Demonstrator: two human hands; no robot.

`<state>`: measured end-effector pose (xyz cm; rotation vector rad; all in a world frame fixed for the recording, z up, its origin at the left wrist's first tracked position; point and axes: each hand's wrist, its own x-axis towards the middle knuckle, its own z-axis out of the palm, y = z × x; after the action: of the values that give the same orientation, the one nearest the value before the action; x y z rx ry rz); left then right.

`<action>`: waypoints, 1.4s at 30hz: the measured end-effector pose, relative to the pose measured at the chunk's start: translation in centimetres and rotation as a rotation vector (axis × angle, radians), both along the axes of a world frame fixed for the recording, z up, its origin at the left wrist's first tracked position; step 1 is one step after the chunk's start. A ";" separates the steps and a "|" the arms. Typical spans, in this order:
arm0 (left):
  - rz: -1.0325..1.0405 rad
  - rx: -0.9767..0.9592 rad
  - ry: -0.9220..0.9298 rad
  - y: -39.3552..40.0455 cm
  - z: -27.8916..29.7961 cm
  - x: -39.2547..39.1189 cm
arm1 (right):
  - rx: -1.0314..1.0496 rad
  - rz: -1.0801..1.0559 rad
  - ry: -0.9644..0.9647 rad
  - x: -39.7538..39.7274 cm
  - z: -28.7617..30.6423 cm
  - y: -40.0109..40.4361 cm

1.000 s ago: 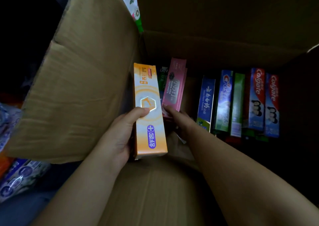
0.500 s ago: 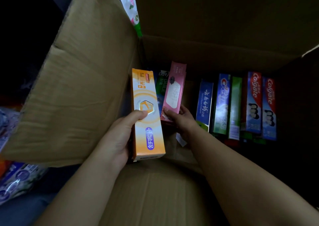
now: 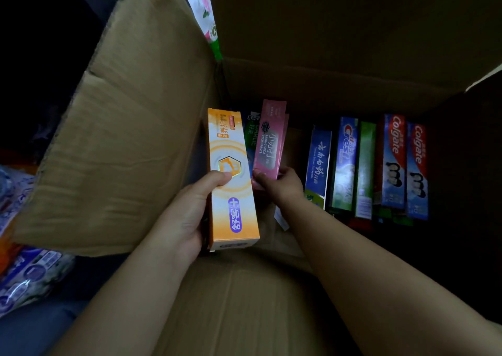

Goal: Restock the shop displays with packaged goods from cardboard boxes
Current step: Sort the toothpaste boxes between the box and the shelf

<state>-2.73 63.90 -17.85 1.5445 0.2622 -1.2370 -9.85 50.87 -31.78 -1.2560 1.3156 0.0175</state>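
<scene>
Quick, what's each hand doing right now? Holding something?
Left hand: holds the orange toothpaste box, thumb across its front.
Right hand: pinches the bottom of the pink toothpaste box inside the cardboard box.

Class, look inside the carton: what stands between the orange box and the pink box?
In the head view, a green box stands between the orange box and the pink box, mostly hidden behind them.

Floral-print pkg (image 3: 202,8), pink/white/green, wedged upright at top, behind box flap. Blue/white printed plastic packs (image 3: 30,274) heaped at lower-left edge of view; orange patch (image 3: 6,249) among them, item unclear. Surroundings too dark to make out.
</scene>
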 end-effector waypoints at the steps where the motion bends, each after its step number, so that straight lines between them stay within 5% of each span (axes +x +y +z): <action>1: 0.002 0.002 0.008 0.0 0.0 0.0 | -0.003 0.008 0.023 -0.1 0.3 -0.1; 5: 0.066 0.009 0.043 0.1 1.2 -0.2 | -0.159 0.038 0.115 -0.7 3.8 -0.6; 11: 0.130 -0.118 0.040 0.0 9.1 -1.5 | -0.114 0.092 -0.131 -3.9 18.8 0.7; 17: 0.180 -0.144 -0.001 -0.7 22.8 -3.6 | 0.069 0.230 -0.325 -7.2 38.1 3.3; 27: 0.431 -0.250 0.105 4.3 47.4 -6.1 | 0.030 0.564 -0.371 -7.9 64.5 6.0; 42: 0.839 -0.304 -0.115 13.7 66.5 -11.8 | 0.245 0.895 -0.434 -8.2 83.1 10.7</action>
<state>-14.53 77.64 48.61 1.0512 0.5497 -0.4922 -18.06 61.58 51.32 -1.4374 0.3003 0.4950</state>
